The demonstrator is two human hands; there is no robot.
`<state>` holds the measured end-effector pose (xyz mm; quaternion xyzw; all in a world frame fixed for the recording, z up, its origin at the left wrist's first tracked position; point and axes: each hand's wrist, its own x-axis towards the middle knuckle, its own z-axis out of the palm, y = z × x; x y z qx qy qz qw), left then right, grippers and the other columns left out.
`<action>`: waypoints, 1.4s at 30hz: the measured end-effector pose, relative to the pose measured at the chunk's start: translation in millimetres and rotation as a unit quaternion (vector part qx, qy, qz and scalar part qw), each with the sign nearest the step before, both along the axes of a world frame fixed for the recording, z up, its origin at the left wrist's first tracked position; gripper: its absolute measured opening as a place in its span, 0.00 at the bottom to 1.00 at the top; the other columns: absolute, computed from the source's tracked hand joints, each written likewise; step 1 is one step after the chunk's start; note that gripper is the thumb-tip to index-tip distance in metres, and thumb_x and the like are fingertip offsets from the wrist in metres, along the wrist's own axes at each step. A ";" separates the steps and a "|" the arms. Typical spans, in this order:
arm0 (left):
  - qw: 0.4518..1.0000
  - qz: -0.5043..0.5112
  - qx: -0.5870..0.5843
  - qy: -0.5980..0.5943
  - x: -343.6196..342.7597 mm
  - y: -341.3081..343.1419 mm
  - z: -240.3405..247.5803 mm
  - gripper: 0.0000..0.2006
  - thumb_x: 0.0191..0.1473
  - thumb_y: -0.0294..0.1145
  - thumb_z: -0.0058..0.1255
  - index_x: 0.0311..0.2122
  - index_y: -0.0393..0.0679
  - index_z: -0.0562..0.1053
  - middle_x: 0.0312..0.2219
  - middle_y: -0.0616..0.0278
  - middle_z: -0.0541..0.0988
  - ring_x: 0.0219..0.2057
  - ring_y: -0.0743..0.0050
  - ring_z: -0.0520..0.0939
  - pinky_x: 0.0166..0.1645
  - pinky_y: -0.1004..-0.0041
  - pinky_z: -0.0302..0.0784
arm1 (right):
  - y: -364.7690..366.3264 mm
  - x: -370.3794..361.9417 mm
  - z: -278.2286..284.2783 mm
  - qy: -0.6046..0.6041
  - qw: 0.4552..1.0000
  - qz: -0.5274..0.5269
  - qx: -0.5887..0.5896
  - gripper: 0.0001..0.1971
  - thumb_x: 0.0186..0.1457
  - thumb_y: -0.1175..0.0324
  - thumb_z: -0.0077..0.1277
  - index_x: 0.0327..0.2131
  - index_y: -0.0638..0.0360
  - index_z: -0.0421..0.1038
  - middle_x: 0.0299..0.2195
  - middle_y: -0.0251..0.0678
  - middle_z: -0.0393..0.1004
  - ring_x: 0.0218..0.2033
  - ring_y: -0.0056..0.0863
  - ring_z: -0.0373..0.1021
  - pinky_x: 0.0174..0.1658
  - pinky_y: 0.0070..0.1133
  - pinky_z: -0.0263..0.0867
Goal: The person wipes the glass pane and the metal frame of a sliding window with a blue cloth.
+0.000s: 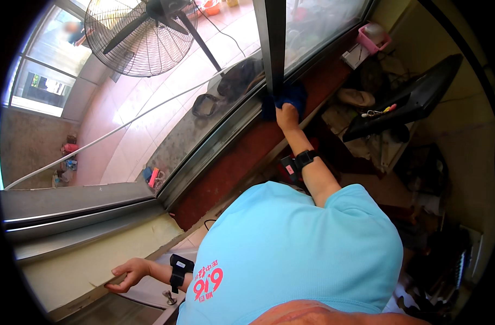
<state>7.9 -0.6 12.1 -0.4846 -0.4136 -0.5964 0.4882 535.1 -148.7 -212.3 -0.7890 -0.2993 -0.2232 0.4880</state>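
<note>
My right hand is closed on a bunched dark blue cloth, which it presses against the dark red window sill at the foot of an upright metal window frame. Down at the lower left, my left hand rests at the edge of a cream-coloured ledge, its fingers loosely bent and apart with nothing held in them. Black straps with small boxes sit on both forearms. The light blue shirt on my body fills the lower middle.
Beyond the window stands a large black fan. A pale pole slants across the opening. To the right, a tilted black monitor stands over a cluttered surface, with a pink basket behind. Metal window track borders the red sill.
</note>
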 end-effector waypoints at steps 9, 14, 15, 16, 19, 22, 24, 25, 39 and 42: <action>1.000 -0.003 -0.009 0.001 -0.6 1.0 -0.8 0.21 0.60 0.40 0.43 0.51 0.34 0.62 0.47 0.47 0.67 0.48 0.49 0.69 0.53 0.59 0.63 | -3.2 5.3 -6.8 0.006 0.999 0.026 0.017 0.10 0.51 0.65 0.54 0.29 0.63 0.70 0.36 0.52 0.70 0.40 0.52 0.64 0.45 0.37 0.60; 1.000 0.003 -0.016 0.006 -8.0 -3.6 -3.7 0.22 0.60 0.40 0.43 0.52 0.34 0.61 0.48 0.47 0.67 0.49 0.50 0.69 0.53 0.59 0.63 | 1.9 -18.2 32.7 -0.014 0.999 0.012 -0.038 0.13 0.50 0.67 0.55 0.37 0.65 0.72 0.38 0.52 0.71 0.43 0.53 0.65 0.48 0.36 0.60; 1.000 0.005 -0.015 0.011 -8.1 -4.8 -3.1 0.22 0.60 0.40 0.43 0.52 0.34 0.61 0.48 0.47 0.67 0.49 0.50 0.69 0.53 0.59 0.63 | 1.3 -20.0 33.2 -0.025 0.998 0.005 -0.049 0.15 0.50 0.67 0.55 0.40 0.66 0.72 0.41 0.53 0.71 0.45 0.54 0.64 0.49 0.35 0.60; 1.000 0.003 -0.012 0.014 -5.2 -3.2 -1.3 0.22 0.60 0.40 0.43 0.52 0.34 0.61 0.48 0.47 0.67 0.49 0.49 0.69 0.53 0.59 0.63 | -0.6 -15.2 27.6 -0.014 1.000 0.019 0.014 0.12 0.51 0.68 0.54 0.37 0.65 0.73 0.37 0.53 0.72 0.42 0.53 0.66 0.46 0.34 0.62; 1.000 0.006 -0.010 0.014 -3.8 -2.5 -0.4 0.21 0.60 0.41 0.43 0.51 0.34 0.62 0.47 0.47 0.67 0.49 0.49 0.69 0.53 0.59 0.63 | -2.5 -11.8 17.9 0.023 0.999 0.041 -0.022 0.11 0.51 0.68 0.54 0.37 0.64 0.73 0.35 0.52 0.72 0.39 0.53 0.66 0.43 0.33 0.63; 1.000 -0.003 -0.013 0.007 -4.7 -2.2 -1.9 0.21 0.60 0.41 0.43 0.52 0.34 0.62 0.47 0.48 0.67 0.49 0.49 0.68 0.53 0.59 0.63 | 7.2 -19.7 27.6 0.027 0.999 0.024 -0.037 0.12 0.52 0.66 0.53 0.36 0.64 0.73 0.35 0.52 0.72 0.38 0.52 0.67 0.40 0.34 0.63; 1.000 -0.007 -0.015 0.008 -4.5 -2.8 -0.2 0.21 0.60 0.40 0.43 0.52 0.34 0.62 0.47 0.48 0.67 0.49 0.49 0.68 0.54 0.59 0.63 | 8.8 -16.3 16.7 -0.024 0.999 -0.013 -0.016 0.12 0.53 0.64 0.52 0.32 0.65 0.73 0.31 0.52 0.72 0.34 0.52 0.68 0.38 0.35 0.63; 1.000 -0.004 -0.015 0.007 -3.1 -2.9 -0.3 0.21 0.60 0.40 0.43 0.52 0.34 0.62 0.47 0.48 0.67 0.49 0.50 0.68 0.54 0.59 0.63 | 6.0 -15.1 11.1 -0.009 1.000 -0.001 -0.012 0.11 0.53 0.64 0.52 0.29 0.64 0.72 0.29 0.51 0.71 0.33 0.52 0.67 0.37 0.35 0.63; 1.000 -0.002 -0.015 0.006 -4.4 -5.4 -1.6 0.21 0.60 0.41 0.43 0.51 0.35 0.62 0.48 0.47 0.67 0.49 0.50 0.69 0.53 0.60 0.63 | 15.7 -21.2 30.0 0.021 0.999 0.042 0.020 0.09 0.53 0.66 0.52 0.30 0.63 0.73 0.29 0.52 0.71 0.31 0.53 0.66 0.34 0.37 0.62; 1.000 -0.019 -0.013 0.003 0.4 -1.5 0.1 0.21 0.60 0.41 0.43 0.51 0.35 0.62 0.48 0.47 0.67 0.49 0.50 0.68 0.53 0.60 0.63 | 10.2 -15.0 6.3 -0.040 0.998 0.010 0.037 0.10 0.55 0.66 0.50 0.32 0.63 0.73 0.30 0.54 0.72 0.34 0.54 0.67 0.36 0.37 0.63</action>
